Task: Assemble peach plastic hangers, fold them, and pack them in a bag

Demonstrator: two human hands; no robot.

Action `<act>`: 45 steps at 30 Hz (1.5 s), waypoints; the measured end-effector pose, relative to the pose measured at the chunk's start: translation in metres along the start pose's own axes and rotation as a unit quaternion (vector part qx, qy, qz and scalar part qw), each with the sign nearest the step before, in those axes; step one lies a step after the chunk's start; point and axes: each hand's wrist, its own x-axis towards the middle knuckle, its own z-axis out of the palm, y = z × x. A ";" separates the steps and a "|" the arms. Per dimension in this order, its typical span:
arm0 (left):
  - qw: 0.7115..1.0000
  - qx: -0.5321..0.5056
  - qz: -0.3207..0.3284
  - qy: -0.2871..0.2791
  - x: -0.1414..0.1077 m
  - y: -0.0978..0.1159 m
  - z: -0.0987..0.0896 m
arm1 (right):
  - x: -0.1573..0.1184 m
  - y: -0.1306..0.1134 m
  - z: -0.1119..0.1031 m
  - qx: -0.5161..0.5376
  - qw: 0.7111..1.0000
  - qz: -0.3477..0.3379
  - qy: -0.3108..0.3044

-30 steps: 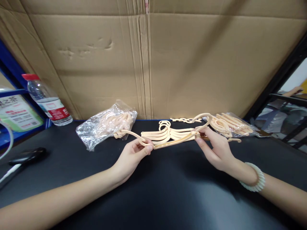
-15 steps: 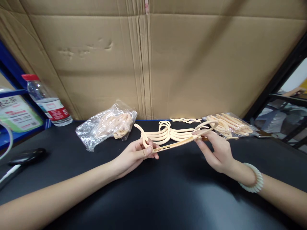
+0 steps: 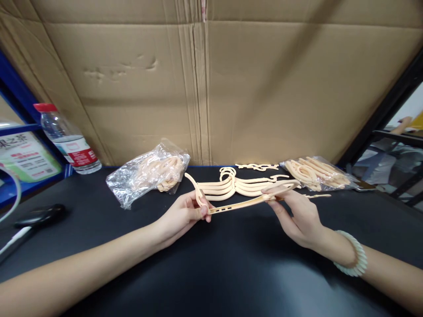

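Between my two hands is a beige plastic clothes hanger [image 3: 239, 204], with its slotted bar running nearly level. My left hand [image 3: 183, 213] pinches the left end, where a curved piece rises from the bar. The fingers of my right hand [image 3: 299, 215] are closed on the right end, near another curved piece that slants up to the right. Part of that end is hidden by the fingers. Just behind the held hanger lies a row of similar beige hangers [image 3: 216, 190] with their hooks together.
A clear bag [image 3: 148, 171] of beige parts lies behind my left hand, and another bag [image 3: 319, 172] at the back right. Thin beige pieces [image 3: 257, 167] lie by the cardboard [image 3: 139, 88]. A bottle [image 3: 71, 141] and a black mouse-like object [image 3: 41, 215] are at left.
The right part of the held hanger has tipped lower, and my right hand has turned slightly with it. My left hand keeps its grip. The whole view has shifted a little.
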 end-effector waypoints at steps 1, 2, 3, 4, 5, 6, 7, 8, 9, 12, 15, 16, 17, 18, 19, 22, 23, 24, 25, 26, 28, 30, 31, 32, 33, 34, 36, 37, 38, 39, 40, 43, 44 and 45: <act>1.000 0.004 0.001 0.004 0.000 0.000 0.000 | 0.000 -0.001 0.000 0.000 1.000 0.004 -0.001; 1.000 0.008 0.002 0.008 0.000 -0.001 0.000 | 0.000 -0.001 0.000 -0.001 1.000 0.009 -0.003; 1.000 0.013 0.002 0.013 0.000 -0.001 0.000 | -0.001 -0.001 0.000 -0.002 1.000 0.012 -0.004; 1.000 0.018 0.002 0.018 0.000 -0.002 0.001 | -0.001 -0.002 0.000 -0.003 1.000 0.014 -0.005; 0.999 0.024 0.003 0.022 0.000 -0.002 0.001 | -0.001 -0.002 0.000 -0.005 1.000 0.014 -0.005; 0.999 0.029 0.005 0.024 0.000 -0.002 0.001 | -0.001 -0.002 0.000 -0.007 1.000 0.015 -0.005; 0.999 0.033 0.010 0.026 0.000 -0.002 0.002 | -0.001 -0.003 0.000 -0.009 1.000 0.016 -0.005; 0.999 0.035 0.017 0.028 0.000 -0.002 0.002 | -0.001 -0.004 0.000 -0.010 1.000 0.018 -0.005; 0.999 0.037 0.023 0.030 -0.001 -0.002 0.002 | -0.001 -0.005 0.000 -0.009 1.000 0.021 -0.005; 0.998 0.037 0.030 0.043 -0.002 -0.003 0.003 | -0.002 -0.008 0.000 0.004 0.999 0.034 -0.011; 0.997 0.032 0.035 0.068 -0.003 -0.003 0.005 | -0.003 -0.009 0.001 0.015 0.998 0.059 -0.023; 0.995 0.031 0.039 0.081 -0.004 -0.003 0.006 | -0.003 -0.008 0.002 0.019 0.997 0.072 -0.026; 0.994 0.029 0.042 0.093 -0.005 -0.004 0.007 | -0.003 -0.008 0.003 0.025 0.995 0.088 -0.029; 0.993 0.025 0.044 0.103 -0.005 -0.004 0.008 | -0.004 -0.007 0.004 0.034 0.993 0.106 -0.030; 0.993 0.018 0.045 0.110 -0.006 -0.004 0.009 | -0.004 -0.006 0.005 0.046 0.991 0.126 -0.028; 0.992 0.000 0.047 0.117 -0.008 -0.003 0.012 | -0.004 -0.003 0.007 0.092 0.978 0.185 -0.009; 0.992 0.002 0.050 0.118 -0.008 -0.003 0.012 | -0.003 -0.002 0.008 0.106 0.973 0.206 -0.002; 0.991 0.009 0.054 0.120 -0.009 -0.003 0.012 | -0.003 -0.001 0.008 0.118 0.967 0.227 0.003; 0.991 0.019 0.057 0.122 -0.009 -0.004 0.012 | -0.002 0.000 0.009 0.126 0.961 0.247 0.008; 0.990 0.031 0.059 0.123 -0.009 -0.004 0.012 | -0.001 0.001 0.009 0.131 0.955 0.264 0.013; 0.988 0.060 0.063 0.126 -0.010 -0.006 0.012 | 0.000 0.004 0.010 0.136 0.948 0.286 0.021; 0.983 0.115 0.070 0.123 -0.013 -0.008 0.014 | 0.000 0.008 0.011 0.138 0.945 0.294 0.023; 0.978 0.161 0.073 0.110 -0.015 -0.009 0.015 | -0.001 0.009 0.012 0.140 0.944 0.297 0.021; 0.969 0.218 0.079 0.085 -0.019 -0.009 0.018 | -0.001 0.010 0.012 0.142 0.944 0.297 0.017; 0.954 0.284 0.089 0.046 -0.023 -0.008 0.021 | -0.002 0.011 0.013 0.142 0.945 0.294 0.010; 0.929 0.354 0.106 -0.004 -0.028 -0.007 0.025 | -0.003 0.011 0.013 0.140 0.948 0.285 0.000; 0.860 0.462 0.179 -0.126 -0.038 -0.003 0.032 | -0.005 0.010 0.013 0.130 0.957 0.257 -0.034; 0.815 0.501 0.229 -0.181 -0.043 0.000 0.036 | -0.006 0.008 0.014 0.121 0.962 0.239 -0.057; 0.767 0.535 0.272 -0.227 -0.046 0.002 0.038 | -0.007 0.006 0.014 0.112 0.966 0.218 -0.086; 0.725 0.563 0.303 -0.257 -0.049 0.003 0.039 | -0.007 0.004 0.014 0.103 0.968 0.196 -0.116; 0.693 0.587 0.321 -0.268 -0.051 0.004 0.040 | -0.008 0.001 0.014 0.093 0.970 0.174 -0.145; 0.671 0.631 0.307 -0.242 -0.053 0.003 0.040 | -0.009 -0.003 0.013 0.060 0.968 0.133 -0.205; 0.676 0.636 0.291 -0.233 -0.052 0.002 0.039 | -0.008 -0.004 0.012 0.052 0.966 0.132 -0.215; 0.681 0.638 0.277 -0.228 -0.052 0.001 0.039 | -0.008 -0.005 0.011 0.045 0.965 0.134 -0.222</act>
